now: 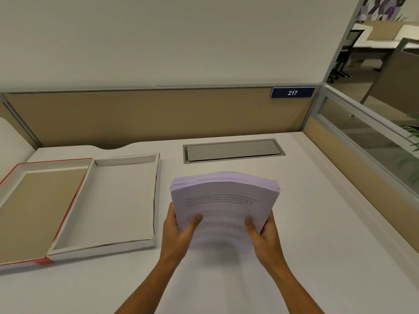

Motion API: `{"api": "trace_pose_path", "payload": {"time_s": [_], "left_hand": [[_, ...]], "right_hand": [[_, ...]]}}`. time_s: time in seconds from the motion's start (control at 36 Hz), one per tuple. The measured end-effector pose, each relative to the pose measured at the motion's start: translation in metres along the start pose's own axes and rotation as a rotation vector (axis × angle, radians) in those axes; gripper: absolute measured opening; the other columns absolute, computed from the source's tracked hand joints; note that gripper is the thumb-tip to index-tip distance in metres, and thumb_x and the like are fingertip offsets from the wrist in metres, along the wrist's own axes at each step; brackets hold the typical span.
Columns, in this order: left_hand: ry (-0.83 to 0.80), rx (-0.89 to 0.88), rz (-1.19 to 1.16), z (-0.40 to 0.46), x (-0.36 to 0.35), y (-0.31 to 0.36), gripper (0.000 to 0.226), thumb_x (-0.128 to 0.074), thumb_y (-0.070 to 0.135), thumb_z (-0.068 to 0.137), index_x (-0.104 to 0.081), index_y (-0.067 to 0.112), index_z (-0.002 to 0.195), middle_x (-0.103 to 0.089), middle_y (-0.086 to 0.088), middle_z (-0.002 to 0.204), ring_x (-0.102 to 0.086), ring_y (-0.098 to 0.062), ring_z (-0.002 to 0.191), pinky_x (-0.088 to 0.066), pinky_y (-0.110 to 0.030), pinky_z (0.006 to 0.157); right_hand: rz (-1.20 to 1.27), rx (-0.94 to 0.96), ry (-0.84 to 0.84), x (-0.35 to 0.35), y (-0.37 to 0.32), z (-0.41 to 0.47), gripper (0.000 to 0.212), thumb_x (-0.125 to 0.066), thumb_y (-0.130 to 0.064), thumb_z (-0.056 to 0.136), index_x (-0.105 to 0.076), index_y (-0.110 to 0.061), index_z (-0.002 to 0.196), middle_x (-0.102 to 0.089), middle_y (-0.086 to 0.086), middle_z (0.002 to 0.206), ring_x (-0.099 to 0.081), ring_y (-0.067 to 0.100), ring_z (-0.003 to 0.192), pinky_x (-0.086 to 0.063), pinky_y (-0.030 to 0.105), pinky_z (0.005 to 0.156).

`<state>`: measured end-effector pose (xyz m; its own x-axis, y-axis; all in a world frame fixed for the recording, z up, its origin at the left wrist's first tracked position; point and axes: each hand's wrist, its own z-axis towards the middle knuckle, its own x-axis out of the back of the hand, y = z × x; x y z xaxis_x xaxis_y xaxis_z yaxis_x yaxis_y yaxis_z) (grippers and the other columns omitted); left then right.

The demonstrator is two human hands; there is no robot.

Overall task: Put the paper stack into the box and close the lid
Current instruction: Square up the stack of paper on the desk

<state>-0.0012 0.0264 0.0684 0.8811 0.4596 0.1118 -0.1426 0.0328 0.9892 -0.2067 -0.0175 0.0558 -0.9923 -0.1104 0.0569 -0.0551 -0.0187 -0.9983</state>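
Observation:
A thick paper stack (223, 200) with printed text on top is held above the desk, tilted up at its far edge. My left hand (179, 234) grips its near left corner and my right hand (264, 234) grips its near right corner, thumbs on the top sheet. To the left lies the white box (156, 200), open and with nothing inside. Its red-edged lid (34, 209) is folded flat beside it on the left, brown inside face up.
A grey cable hatch (233, 150) is set into the white desk (317, 234) behind the stack. A tan partition (158, 114) with a blue "217" sign (292, 92) runs along the back. A glass divider (362, 137) borders the right side.

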Motion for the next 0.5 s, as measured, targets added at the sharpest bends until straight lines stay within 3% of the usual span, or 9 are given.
{"api": "trace_pose_path", "payload": {"time_s": [0.14,0.28,0.39,0.5], "left_hand": [[0.046,-0.013,-0.086,0.001,-0.008,0.009,0.055,-0.061,0.031,0.081,-0.047,0.02,0.133,-0.064,0.002,0.112,-0.065,-0.02,0.102,-0.06,-0.022,0.074],[0.063,-0.052,-0.097,-0.001,-0.012,0.017,0.037,-0.057,0.027,0.083,-0.048,0.036,0.118,-0.063,0.002,0.109,-0.064,-0.002,0.096,-0.058,-0.018,0.069],[0.072,-0.084,-0.096,-0.003,-0.008,0.016,0.046,-0.059,0.025,0.083,-0.047,0.024,0.127,-0.063,0.005,0.108,-0.064,-0.002,0.098,-0.06,-0.02,0.072],[0.033,-0.046,-0.051,-0.005,-0.003,0.003,0.056,-0.061,0.028,0.082,-0.047,0.015,0.134,-0.064,-0.003,0.113,-0.064,-0.007,0.101,-0.061,-0.026,0.076]], "right_hand": [[0.016,0.008,-0.003,-0.005,-0.002,0.002,0.052,-0.053,-0.034,0.093,-0.039,-0.032,0.143,-0.061,-0.006,0.124,-0.062,0.002,0.108,-0.058,0.022,0.082],[0.018,0.006,-0.004,-0.007,-0.01,0.004,0.052,-0.05,-0.033,0.093,-0.037,-0.033,0.143,-0.06,-0.008,0.125,-0.062,-0.004,0.103,-0.057,0.017,0.075],[0.007,0.008,-0.012,-0.002,-0.01,0.004,0.053,-0.051,-0.034,0.094,-0.038,-0.032,0.145,-0.062,-0.009,0.122,-0.062,0.002,0.106,-0.059,0.023,0.079],[-0.004,0.019,-0.046,-0.001,-0.004,-0.003,0.047,-0.052,-0.031,0.095,-0.039,-0.038,0.14,-0.063,-0.019,0.119,-0.06,0.005,0.113,-0.055,0.019,0.085]]}}
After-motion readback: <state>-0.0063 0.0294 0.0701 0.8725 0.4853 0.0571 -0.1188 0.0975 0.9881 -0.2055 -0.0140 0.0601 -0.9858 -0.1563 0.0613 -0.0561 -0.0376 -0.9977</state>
